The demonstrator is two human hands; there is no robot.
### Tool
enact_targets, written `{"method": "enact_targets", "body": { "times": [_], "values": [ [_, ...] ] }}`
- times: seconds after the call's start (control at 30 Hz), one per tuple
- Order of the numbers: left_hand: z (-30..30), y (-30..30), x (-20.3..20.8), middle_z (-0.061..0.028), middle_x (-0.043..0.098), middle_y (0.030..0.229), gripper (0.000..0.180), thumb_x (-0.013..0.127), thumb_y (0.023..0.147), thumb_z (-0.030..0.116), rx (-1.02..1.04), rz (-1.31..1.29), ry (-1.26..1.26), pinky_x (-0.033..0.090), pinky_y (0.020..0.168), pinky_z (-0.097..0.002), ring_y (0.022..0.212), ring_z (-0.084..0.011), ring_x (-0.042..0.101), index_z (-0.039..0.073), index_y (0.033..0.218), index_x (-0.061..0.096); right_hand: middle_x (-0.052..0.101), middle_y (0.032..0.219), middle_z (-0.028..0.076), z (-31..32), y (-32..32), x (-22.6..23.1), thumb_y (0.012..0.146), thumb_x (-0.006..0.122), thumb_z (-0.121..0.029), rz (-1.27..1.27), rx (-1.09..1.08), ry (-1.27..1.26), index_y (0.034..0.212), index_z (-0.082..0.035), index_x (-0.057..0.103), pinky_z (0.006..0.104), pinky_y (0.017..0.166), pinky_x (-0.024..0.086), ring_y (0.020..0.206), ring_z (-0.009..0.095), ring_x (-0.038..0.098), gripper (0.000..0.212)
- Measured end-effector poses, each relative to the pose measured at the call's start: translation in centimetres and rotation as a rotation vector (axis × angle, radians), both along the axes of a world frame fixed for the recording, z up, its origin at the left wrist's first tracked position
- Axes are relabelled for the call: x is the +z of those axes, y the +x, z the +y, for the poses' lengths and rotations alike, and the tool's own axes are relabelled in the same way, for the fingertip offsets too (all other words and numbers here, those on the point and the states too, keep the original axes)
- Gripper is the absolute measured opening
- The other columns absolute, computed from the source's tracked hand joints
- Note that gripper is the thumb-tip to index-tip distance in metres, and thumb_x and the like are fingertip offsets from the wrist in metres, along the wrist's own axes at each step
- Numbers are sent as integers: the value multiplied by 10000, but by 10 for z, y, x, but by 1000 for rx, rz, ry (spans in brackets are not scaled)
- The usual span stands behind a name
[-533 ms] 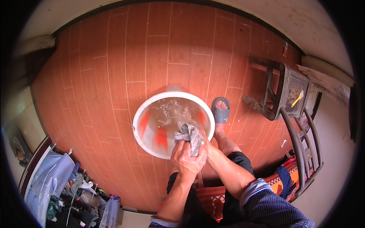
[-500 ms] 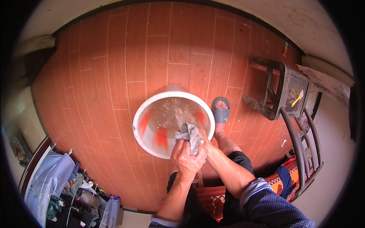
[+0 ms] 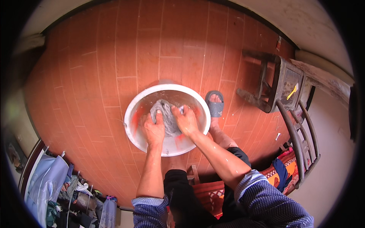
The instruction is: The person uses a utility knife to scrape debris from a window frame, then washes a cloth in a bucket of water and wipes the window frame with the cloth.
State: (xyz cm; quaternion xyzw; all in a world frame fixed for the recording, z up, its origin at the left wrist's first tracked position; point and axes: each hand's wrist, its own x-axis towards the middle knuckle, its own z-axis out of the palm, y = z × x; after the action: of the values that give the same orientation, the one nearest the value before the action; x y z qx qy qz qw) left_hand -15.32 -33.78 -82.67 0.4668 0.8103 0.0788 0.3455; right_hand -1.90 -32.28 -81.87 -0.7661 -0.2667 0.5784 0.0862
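A wet grey cloth [image 3: 167, 118] is spread between my hands, low inside a white basin [image 3: 131, 141] with red patches on its inner wall. Cloudy water stands in the basin around it. My left hand [image 3: 154, 128] grips the cloth's left side, thumb on top and fingers curled beneath. On the other side my right hand [image 3: 185, 121] pinches the cloth's right edge, with the thumb and forefinger pointing up. The undersides of both hands are partly hidden by the cloth and water.
A dark worn chair [image 3: 291, 89] holding a yellow tool [image 3: 292, 92] stands at the right. My foot in a grey slipper [image 3: 215, 104] is close beside the basin. Clothes hang on a rack [image 3: 78, 190] at the lower left. Reddish plank-patterned floor [image 3: 175, 45] surrounds the basin.
The cloth was bunched and squeezed between both hands over the basin's near rim. Now it is lowered into the basin and opened out, with my hands apart. The view has shifted slightly.
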Motion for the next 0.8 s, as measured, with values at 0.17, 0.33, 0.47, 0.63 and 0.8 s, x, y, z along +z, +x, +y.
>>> {"method": "enact_targets", "body": {
  "times": [0.17,0.33,0.47,0.63,0.8],
  "values": [
    [-10,-1,-26,-262,489,1336,506,574,896,288,-267,156,6,255,1077,-541,1308,-405,374,-44,1273,509,634,964,321,5,-10,-44,905,553,-406,-63,-6,-16,1015,82,602,467,844,459,967,460,606,503],
    [-12,23,-37,-236,351,1481,659,333,997,485,-259,-18,-66,61,1159,-546,1450,-368,171,-34,1400,393,644,980,286,-5,-24,-91,890,588,-417,-54,-18,-278,1074,113,580,403,846,476,967,361,635,561],
    [-13,44,12,-154,348,1515,613,214,1033,445,-312,-573,-56,10,1167,-517,1460,-332,176,14,1435,386,645,985,281,-17,-22,-110,887,590,-409,-25,63,-313,1076,108,583,401,847,477,968,356,634,550],
    [-3,57,86,-132,522,1384,540,244,1034,371,-348,-1086,247,89,1156,-508,1391,-314,353,23,1336,526,646,990,273,-26,-22,-123,884,593,-399,-23,130,-310,1078,101,587,398,849,477,970,350,633,536],
    [-1,54,49,-167,665,1118,418,354,993,261,-391,-1018,433,379,1027,-475,1112,-340,604,-6,1111,653,646,995,266,-41,-20,-131,880,595,-388,-16,168,-322,1081,94,591,396,850,478,971,343,632,522]
  ]
}}
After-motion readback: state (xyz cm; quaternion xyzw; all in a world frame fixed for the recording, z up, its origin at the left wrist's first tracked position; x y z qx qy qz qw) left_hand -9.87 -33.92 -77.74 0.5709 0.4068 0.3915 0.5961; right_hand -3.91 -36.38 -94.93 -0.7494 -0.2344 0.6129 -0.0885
